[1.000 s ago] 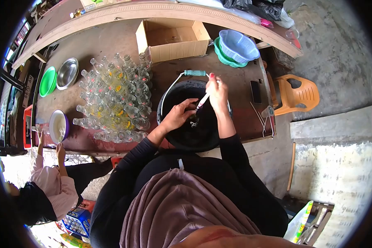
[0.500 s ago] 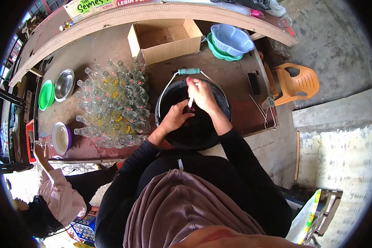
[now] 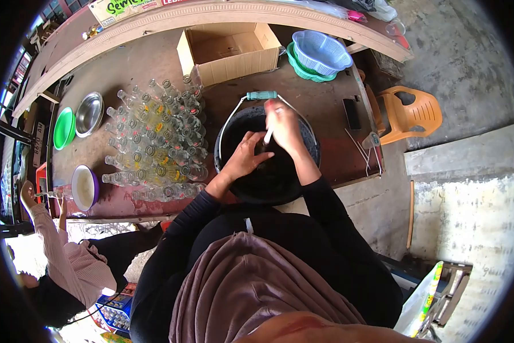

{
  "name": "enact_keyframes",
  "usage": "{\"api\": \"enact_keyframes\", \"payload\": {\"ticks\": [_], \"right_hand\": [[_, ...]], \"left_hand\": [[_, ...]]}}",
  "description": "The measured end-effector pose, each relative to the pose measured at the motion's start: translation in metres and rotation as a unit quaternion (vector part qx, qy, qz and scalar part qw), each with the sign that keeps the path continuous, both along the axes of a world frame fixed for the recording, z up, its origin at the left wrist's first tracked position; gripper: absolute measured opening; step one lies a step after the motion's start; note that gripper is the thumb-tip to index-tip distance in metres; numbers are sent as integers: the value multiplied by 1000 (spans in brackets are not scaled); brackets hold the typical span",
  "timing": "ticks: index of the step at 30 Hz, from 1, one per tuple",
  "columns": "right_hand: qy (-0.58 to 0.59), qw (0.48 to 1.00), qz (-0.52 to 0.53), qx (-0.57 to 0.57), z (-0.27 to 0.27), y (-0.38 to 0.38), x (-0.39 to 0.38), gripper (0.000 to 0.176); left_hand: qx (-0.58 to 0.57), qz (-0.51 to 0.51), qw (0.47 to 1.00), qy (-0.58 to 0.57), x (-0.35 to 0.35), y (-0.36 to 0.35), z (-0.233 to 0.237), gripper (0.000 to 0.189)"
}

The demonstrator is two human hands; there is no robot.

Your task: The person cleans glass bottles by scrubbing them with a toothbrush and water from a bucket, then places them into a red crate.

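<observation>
A black bucket (image 3: 309,143) stands at the table's front edge, its wire handle with a teal grip (image 3: 261,95) raised at the back. Over its opening, my right hand (image 3: 284,127) is closed round a thin white stick (image 3: 268,136) that points down into the bucket. My left hand (image 3: 245,158) is just left of the stick's lower end, thumb and fingers curled round something dark that I cannot make out. Left of the bucket, clear glass bottles (image 3: 157,140), several with yellow print, stand packed together. The bucket's inside is too dark to read.
Behind stand an open cardboard box (image 3: 234,68) and blue and green plastic basins (image 3: 322,54). A phone (image 3: 351,114) lies right. Bowls (image 3: 85,188) line the left side, where another person (image 3: 80,263) works. An orange chair (image 3: 411,117) stands beyond the table.
My right hand has shifted slightly right with the white stick, and its fingers are blurred. My left hand has stayed nearly in place. The other person has raised an arm at the left.
</observation>
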State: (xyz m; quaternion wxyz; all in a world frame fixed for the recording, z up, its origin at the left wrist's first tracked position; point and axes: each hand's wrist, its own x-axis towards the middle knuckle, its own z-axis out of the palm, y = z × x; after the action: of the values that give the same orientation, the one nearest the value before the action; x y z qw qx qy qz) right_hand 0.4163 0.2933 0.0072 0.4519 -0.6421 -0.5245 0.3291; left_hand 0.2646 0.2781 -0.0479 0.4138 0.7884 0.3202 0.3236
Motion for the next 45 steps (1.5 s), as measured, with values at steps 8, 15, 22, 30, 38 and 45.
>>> {"api": "enact_keyframes", "payload": {"ticks": [8,15,22,30,38,45], "right_hand": [[34,998,-15,47,-4,2,-1,48],[38,991,-61,110,9,-3,2,45],[84,992,9,98,2,-4,-4,46],[8,997,29,65,-4,-7,-1,47],[39,995,87,39,-10,-7,5,45],[10,984,174,-22,-17,-6,11,48]], "left_hand": [[-126,-11,989,-77,0,0,5,39],[-150,-28,982,-110,-2,7,-6,43],[-27,-9,999,21,-2,2,5,36],[-57,-39,998,-9,-1,5,-7,35],[-113,8,994,7,2,-2,-9,33],[-18,-6,999,-43,2,-6,-11,31]]}}
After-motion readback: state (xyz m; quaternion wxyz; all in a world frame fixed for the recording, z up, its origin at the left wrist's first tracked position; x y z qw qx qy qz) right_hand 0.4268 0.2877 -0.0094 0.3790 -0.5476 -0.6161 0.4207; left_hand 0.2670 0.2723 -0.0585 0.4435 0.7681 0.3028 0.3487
